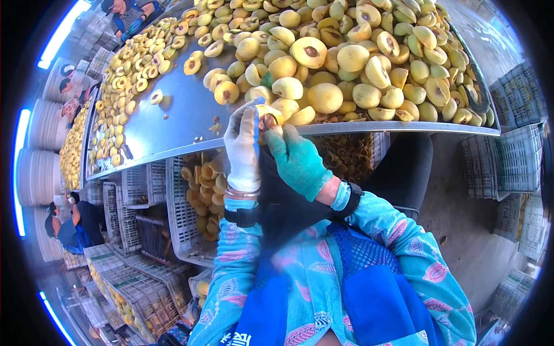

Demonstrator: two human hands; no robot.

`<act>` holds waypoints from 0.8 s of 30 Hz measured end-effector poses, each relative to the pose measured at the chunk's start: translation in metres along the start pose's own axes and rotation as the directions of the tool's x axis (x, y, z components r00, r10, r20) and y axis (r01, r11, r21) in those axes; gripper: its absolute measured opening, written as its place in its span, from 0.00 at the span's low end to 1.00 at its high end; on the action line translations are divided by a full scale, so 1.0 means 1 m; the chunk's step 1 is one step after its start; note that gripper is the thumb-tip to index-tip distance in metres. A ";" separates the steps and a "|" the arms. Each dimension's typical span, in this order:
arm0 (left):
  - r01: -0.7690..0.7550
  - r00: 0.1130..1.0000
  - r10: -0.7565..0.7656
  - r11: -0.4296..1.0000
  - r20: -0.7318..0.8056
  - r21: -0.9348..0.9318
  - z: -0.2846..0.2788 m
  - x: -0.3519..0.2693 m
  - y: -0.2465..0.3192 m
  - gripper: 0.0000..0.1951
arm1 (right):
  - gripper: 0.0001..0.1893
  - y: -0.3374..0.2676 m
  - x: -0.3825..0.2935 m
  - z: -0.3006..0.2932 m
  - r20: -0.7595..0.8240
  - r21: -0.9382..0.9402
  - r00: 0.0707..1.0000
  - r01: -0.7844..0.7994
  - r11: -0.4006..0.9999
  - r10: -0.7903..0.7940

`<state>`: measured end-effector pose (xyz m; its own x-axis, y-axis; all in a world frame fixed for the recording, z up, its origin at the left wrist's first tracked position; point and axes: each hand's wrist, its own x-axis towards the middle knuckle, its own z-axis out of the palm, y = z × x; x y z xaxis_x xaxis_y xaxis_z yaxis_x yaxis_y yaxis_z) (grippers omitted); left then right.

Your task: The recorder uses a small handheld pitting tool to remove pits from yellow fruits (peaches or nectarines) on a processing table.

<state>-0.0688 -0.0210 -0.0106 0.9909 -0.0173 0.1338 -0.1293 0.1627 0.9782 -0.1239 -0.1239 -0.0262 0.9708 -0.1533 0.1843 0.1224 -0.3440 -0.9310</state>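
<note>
My left hand (244,142), in a white glove with blue edging, grips a halved yellow stone fruit (270,114) just above the front rim of a metal table (173,153). My right hand (296,158), in a green glove, is at the same fruit, its thumb and fingers close to the brown pit area; a small dark curved item (272,117) shows there, too small to name surely. Behind both hands a big heap of whole and halved yellow fruit (325,97) covers the table. Another spread of halves (140,84) lies to the left.
A plastic crate of fruit halves (190,246) stands below the table at left. Dark brown pieces (346,151) fill a container beneath the rim. Stacked crates (519,160) stand at right, more (134,294) at lower left. Other people (69,225) are at left and upper left.
</note>
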 end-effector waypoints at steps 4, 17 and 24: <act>-0.028 0.994 0.023 0.999 -0.103 -0.045 0.007 -0.003 -0.008 0.13 | 0.18 -0.005 -0.006 0.003 -0.077 0.177 0.995 -0.052 0.983 0.067; 0.229 0.973 -0.220 0.953 0.063 -0.200 0.010 -0.021 0.001 0.16 | 0.22 0.004 -0.015 -0.029 0.853 0.308 0.428 -0.875 -0.373 -0.299; 0.129 0.953 0.120 0.671 -0.279 0.730 -0.097 -0.007 0.029 0.23 | 0.22 0.049 -0.034 -0.065 0.805 0.458 0.577 -0.752 -0.474 -0.139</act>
<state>-0.0755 0.0799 0.0011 0.9393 0.2784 0.2004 0.0132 -0.6132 0.7898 -0.1644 -0.1962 -0.0574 0.7094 0.7045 -0.0179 -0.6938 0.7026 0.1582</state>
